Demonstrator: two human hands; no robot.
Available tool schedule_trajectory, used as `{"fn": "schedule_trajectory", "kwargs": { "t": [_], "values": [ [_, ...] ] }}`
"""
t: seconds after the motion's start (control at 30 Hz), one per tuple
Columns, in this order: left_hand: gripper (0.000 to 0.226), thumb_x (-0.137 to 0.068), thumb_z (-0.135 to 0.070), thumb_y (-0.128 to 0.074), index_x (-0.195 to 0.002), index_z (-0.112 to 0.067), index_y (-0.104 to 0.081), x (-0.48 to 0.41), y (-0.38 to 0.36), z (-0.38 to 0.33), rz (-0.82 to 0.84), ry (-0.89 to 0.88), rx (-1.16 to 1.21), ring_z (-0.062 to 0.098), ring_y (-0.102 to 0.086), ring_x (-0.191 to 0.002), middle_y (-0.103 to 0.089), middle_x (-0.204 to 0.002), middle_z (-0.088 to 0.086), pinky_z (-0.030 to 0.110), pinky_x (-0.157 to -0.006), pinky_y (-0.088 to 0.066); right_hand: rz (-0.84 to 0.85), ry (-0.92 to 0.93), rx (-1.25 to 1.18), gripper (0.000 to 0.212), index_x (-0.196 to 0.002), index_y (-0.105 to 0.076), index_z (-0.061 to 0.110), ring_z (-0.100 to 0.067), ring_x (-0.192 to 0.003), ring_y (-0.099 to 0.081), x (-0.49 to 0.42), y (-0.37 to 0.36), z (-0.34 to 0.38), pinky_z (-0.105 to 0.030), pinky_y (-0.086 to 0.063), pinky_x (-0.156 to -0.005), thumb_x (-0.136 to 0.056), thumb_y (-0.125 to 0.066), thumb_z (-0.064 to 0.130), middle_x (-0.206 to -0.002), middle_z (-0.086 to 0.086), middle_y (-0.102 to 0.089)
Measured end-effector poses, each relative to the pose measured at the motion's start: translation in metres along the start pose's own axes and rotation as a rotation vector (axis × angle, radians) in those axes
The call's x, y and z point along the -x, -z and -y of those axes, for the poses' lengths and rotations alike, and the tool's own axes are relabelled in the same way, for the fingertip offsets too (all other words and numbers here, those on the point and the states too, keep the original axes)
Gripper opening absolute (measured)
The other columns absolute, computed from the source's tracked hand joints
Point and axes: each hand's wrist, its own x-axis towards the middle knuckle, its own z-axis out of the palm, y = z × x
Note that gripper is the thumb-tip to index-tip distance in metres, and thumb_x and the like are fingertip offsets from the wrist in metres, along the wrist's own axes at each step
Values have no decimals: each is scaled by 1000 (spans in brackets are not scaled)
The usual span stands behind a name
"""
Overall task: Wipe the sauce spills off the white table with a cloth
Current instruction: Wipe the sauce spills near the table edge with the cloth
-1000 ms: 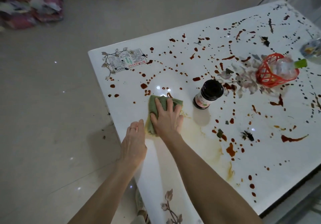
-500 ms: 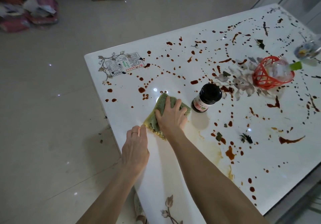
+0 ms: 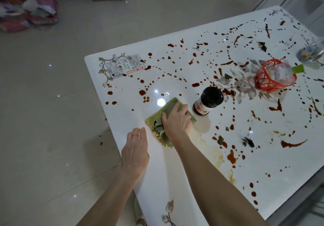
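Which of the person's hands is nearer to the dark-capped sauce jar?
Right. The right hand presses the green cloth just beside the jar; the left hand rests on the table edge, farther off.

Cloth [image 3: 169, 104] on bench [image 3: 166, 173], frame centre, right grip [image 3: 175, 122] pressing on top. Left grip [image 3: 135, 150] lower left, at bench edge. Jar [image 3: 209, 101] just right of cloth; basket [image 3: 270, 80] upper right; sticker [image 3: 125, 66] upper left.

Both forearms bare down to the hands. Thin ring [image 3: 135, 135] worn on one finger of the left hand [image 3: 135, 148]; right hand [image 3: 176, 122] bare.
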Motion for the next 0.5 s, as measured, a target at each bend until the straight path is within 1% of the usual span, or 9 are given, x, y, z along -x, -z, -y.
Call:
{"fn": "schedule_trajectory", "kwargs": {
  "t": [0.1,0.17,0.27,0.3,0.37,0.43,0.5],
  "values": [
    [57,-84,-4,-55,-136,-10,-34,2,-1,0,5,-8,-14,18,-41,-115,-42,-133,6,24,-82,-47,9,-28,-22,65,-142,-26,5,-32,-98,-52,-14,5,6,-34,-37,-66,-99,-37,52,-123,-14,-35],
    [57,-84,-6,-57,-136,-10,-33,3,-3,1,4,-12,-21,18,-40,-117,-40,-135,6,23,-84,-47,10,-42,-36,66,-143,-24,4,-34,-99,-53,-17,6,5,-35,-37,-67,-99,-37,52,-125,-15,-34],
    [57,-84,-7,-59,-136,-9,-35,5,-5,1,-3,-20,-26,19,-40,-120,-40,-136,7,24,-86,-47,13,-38,-46,70,-146,-23,5,-34,-101,-51,-11,7,1,-35,-37,-70,-99,-35,55,-128,-15,-34],
    [56,-83,-6,-60,-135,-8,-37,5,-6,1,-7,-18,-22,20,-41,-119,-42,-134,7,24,-85,-48,15,-34,-48,71,-147,-23,6,-34,-103,-50,-9,7,-1,-36,-38,-74,-99,-34,57,-130,-15,-34],
    [55,-79,-4,-62,-130,-7,-43,5,-7,2,-21,-14,-11,22,-45,-114,-46,-129,9,26,-81,-50,2,-22,-47,71,-150,-20,12,-34,-111,-44,-3,7,-4,-40,-36,-87,-99,-31,59,-133,-15,-33],
    [54,-78,-5,-64,-129,-6,-45,4,-8,2,-19,-8,-7,22,-46,-112,-47,-128,9,27,-79,-50,-79,34,-19,67,-152,-20,20,-31,-119,-35,5,8,-5,-41,-31,-96,-98,-32,58,-138,-14,-33],
    [55,-80,-7,-63,-131,-7,-43,3,-7,1,-18,-5,-10,22,-45,-114,-46,-129,9,26,-81,-50,-156,137,7,64,-152,-23,25,-33,-130,-26,10,6,-4,-43,-24,-103,-97,-36,56,-148,-15,-29]
  ]
}}
